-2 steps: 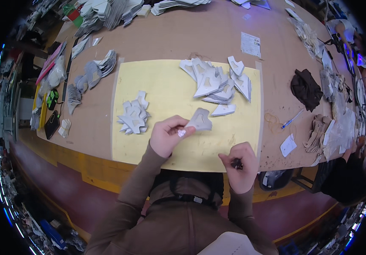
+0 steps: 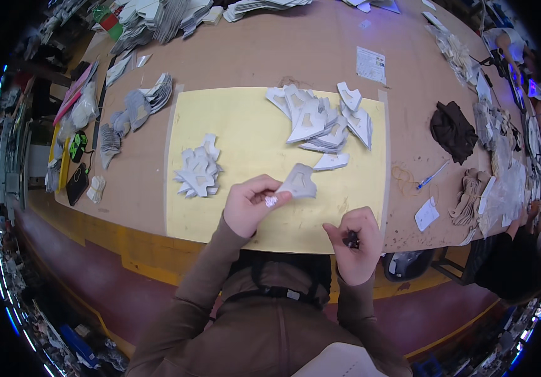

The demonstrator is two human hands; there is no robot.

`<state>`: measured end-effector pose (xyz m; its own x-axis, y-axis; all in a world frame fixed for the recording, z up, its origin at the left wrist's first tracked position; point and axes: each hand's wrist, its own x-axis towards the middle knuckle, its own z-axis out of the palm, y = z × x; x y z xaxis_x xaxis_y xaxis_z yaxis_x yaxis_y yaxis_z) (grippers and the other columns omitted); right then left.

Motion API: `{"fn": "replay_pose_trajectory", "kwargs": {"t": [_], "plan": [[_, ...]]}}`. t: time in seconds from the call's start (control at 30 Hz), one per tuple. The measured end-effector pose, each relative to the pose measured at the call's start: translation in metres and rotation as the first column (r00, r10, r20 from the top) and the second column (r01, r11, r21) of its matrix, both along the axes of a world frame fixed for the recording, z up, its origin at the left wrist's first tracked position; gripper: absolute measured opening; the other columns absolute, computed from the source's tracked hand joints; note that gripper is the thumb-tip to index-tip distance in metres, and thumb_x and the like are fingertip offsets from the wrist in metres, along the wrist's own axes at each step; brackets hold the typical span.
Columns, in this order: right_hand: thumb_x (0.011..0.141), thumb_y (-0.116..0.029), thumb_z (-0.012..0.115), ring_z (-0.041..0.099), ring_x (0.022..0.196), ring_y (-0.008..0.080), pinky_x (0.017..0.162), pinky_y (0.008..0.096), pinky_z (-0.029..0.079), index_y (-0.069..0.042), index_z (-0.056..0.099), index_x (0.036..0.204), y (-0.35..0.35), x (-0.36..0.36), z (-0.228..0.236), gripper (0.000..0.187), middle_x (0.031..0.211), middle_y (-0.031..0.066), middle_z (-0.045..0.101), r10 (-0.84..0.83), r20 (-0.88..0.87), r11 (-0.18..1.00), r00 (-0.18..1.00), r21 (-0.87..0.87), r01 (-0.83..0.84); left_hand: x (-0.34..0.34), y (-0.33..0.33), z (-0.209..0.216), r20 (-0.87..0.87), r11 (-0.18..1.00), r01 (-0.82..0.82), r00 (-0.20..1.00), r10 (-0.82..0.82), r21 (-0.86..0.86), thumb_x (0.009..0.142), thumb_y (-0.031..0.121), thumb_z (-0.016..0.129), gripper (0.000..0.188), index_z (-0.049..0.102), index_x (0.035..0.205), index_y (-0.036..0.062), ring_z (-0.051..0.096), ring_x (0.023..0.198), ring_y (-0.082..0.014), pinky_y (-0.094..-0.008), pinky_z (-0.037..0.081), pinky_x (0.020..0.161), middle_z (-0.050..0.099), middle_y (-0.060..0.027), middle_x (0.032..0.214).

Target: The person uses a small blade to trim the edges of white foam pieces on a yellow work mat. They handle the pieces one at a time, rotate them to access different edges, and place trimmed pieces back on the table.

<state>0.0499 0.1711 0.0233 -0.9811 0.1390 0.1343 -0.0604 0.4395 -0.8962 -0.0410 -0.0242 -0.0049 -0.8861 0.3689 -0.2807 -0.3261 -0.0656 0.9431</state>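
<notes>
Between the thumb and fingers of my left hand is a grey-white cut piece with a notched edge and a cut-out in its middle, held above the yellow sheet. My right hand is curled closed near the table's front edge, around a small dark object whose kind I cannot make out. A loose pile of similar white pieces lies beyond the held one, with a single piece at its near side. Left of my left hand lies a smaller stack of such pieces.
Grey pieces and a black phone lie at left. Paper-like stacks stand along the far edge. To the right are a dark cloth, a blue-white pen and a tan bundle. A dark bin sits below the table.
My left hand has shifted slightly right and down together with the cut piece. My right hand stays nearly in place, still closed.
</notes>
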Motion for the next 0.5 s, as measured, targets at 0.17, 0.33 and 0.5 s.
{"fn": "replay_pose_trajectory", "kwargs": {"t": [0.17, 0.33, 0.5], "plan": [[0.076, 0.002, 0.074, 0.058, 0.064, 0.0159, 0.057, 0.0272, 0.048, -0.004, 0.066, 0.111, -0.02, -0.02, 0.029, 0.036, 0.087, 0.0081, 0.058, 0.097, -0.001, 0.995, 0.995, -0.033, -0.097, 0.017, 0.002, 0.013, -0.022, 0.998, 0.033, 0.999, -0.032, 0.054, 0.087, 0.004, 0.068, 0.013, 0.068, 0.096, -0.0056, 0.056, 0.08, -0.0077, -0.0232, 0.044, 0.073, 0.062, -0.0043, 0.088], [0.077, 0.003, 0.072, 0.057, 0.065, 0.0156, 0.058, 0.0271, 0.047, -0.004, 0.065, 0.12, -0.021, -0.022, 0.014, 0.044, 0.086, 0.0079, 0.059, 0.056, -0.035, 0.998, 0.998, 0.012, -0.055, 0.012, -0.002, 0.024, -0.075, 0.997, 0.058, 0.996, -0.054, 0.047, 0.086, 0.004, 0.069, 0.013, 0.068, 0.094, -0.0055, 0.052, 0.078, -0.0088, -0.0245, 0.042, 0.071, 0.061, -0.0045, 0.086], [0.078, 0.005, 0.071, 0.056, 0.066, 0.0148, 0.057, 0.0267, 0.045, -0.004, 0.066, 0.119, -0.024, -0.019, 0.011, 0.042, 0.083, 0.0077, 0.058, 0.044, -0.021, 0.999, 0.999, -0.007, -0.044, 0.014, 0.0, 0.021, -0.195, 0.997, 0.082, 0.978, -0.078, 0.012, 0.085, 0.005, 0.07, 0.012, 0.068, 0.093, -0.0045, 0.05, 0.077, -0.0107, -0.0249, 0.041, 0.07, 0.059, -0.0049, 0.083]]}}
